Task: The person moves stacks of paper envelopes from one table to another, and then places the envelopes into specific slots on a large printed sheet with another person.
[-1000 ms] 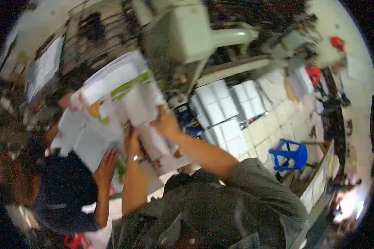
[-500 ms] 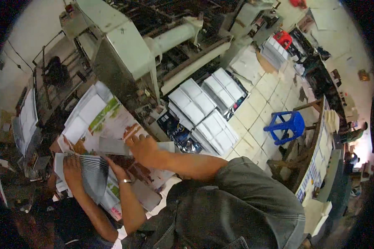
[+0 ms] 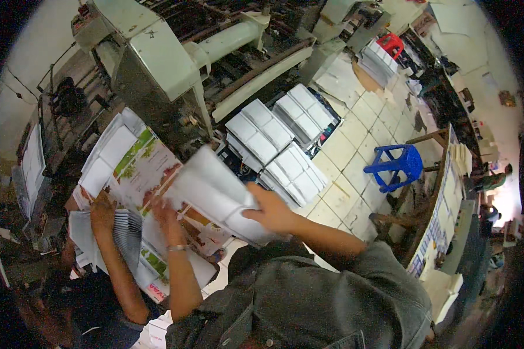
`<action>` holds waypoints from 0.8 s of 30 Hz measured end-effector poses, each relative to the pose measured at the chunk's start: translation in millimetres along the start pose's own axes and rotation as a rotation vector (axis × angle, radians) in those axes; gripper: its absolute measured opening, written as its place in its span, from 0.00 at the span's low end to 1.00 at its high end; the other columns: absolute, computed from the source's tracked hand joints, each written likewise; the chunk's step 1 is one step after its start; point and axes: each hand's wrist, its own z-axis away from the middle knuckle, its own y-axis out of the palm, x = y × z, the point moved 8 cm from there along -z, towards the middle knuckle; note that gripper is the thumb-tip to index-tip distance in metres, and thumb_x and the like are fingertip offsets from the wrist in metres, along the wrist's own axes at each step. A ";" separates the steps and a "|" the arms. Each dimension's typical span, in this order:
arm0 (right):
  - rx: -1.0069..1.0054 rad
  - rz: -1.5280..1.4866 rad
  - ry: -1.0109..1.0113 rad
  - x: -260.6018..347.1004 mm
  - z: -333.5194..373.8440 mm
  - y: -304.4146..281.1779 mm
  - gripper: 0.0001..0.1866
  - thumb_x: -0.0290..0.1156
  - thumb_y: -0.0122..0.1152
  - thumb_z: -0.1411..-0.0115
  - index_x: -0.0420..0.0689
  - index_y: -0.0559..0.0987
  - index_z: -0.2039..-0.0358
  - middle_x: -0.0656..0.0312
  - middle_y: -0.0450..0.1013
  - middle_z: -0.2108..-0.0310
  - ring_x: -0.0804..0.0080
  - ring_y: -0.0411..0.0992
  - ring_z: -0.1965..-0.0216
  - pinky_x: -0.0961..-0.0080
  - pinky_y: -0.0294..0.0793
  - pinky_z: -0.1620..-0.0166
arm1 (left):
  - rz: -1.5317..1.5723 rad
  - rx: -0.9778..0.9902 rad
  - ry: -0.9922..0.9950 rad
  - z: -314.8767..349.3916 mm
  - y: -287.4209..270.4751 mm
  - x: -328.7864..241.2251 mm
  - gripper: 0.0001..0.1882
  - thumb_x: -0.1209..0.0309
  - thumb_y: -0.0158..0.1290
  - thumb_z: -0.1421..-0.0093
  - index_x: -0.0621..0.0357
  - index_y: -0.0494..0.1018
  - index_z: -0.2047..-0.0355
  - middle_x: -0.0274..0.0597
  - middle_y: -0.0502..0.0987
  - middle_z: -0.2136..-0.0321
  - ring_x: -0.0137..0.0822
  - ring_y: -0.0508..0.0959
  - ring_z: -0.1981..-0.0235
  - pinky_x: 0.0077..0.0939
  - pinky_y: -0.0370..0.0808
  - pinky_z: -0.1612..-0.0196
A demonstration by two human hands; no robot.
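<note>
My right hand grips the near right end of a white paper sheaf, thumb on top. The sheaf is lifted at a tilt over a printed, colourful work surface, its far end blurred. My left hand, a band on its wrist, is over that surface by the sheaf's left side. Motion smears its fingers, so I cannot tell whether it touches paper. To its left, a co-worker's hand rests on a fanned stack of folded sheets.
Stacks of white paper stand on the tiled floor beside a large grey-green machine. A blue plastic stool is at right, near a table. More white paper lies at the work surface's far left.
My right hand has moved right and nearer, lifting the paper sheaf off the surface. My left hand has left the fanned stack and moved right. The co-worker's hand stays at the stack.
</note>
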 end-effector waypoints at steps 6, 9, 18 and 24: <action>-0.259 -0.697 0.199 -65.2 95.5 -68.9 0.32 0.21 0.63 0.49 0.39 0.67 0.42 0.58 0.72 0.51 0.70 0.70 0.50 0.70 0.67 0.45 | 0.167 0.722 -0.290 145.2 226.0 3.6 0.50 0.68 0.63 0.43 0.55 0.40 0.30 0.54 0.64 0.40 0.46 0.66 0.39 0.42 0.67 0.39; -0.517 -0.870 0.234 -98.8 147.3 -96.1 0.35 0.21 0.64 0.50 0.38 0.65 0.40 0.56 0.73 0.49 0.65 0.71 0.48 0.69 0.68 0.44 | -0.137 1.001 -0.339 194.9 278.9 7.1 0.43 0.62 0.64 0.45 0.61 0.55 0.35 0.52 0.70 0.45 0.43 0.70 0.44 0.40 0.69 0.43; -0.809 -0.985 0.312 -123.8 202.6 -128.7 0.33 0.23 0.63 0.49 0.40 0.65 0.41 0.55 0.73 0.51 0.63 0.73 0.53 0.67 0.71 0.46 | -0.138 1.180 -0.215 225.9 335.0 35.8 0.31 0.61 0.65 0.46 0.70 0.69 0.49 0.47 0.78 0.57 0.34 0.79 0.58 0.25 0.75 0.54; -0.543 -1.067 0.260 -146.3 162.2 -120.9 0.25 0.21 0.64 0.48 0.36 0.71 0.48 0.54 0.75 0.54 0.63 0.74 0.53 0.66 0.72 0.46 | -0.158 1.064 -0.257 191.4 320.6 48.1 0.27 0.66 0.65 0.45 0.68 0.71 0.50 0.48 0.79 0.57 0.37 0.78 0.55 0.30 0.74 0.50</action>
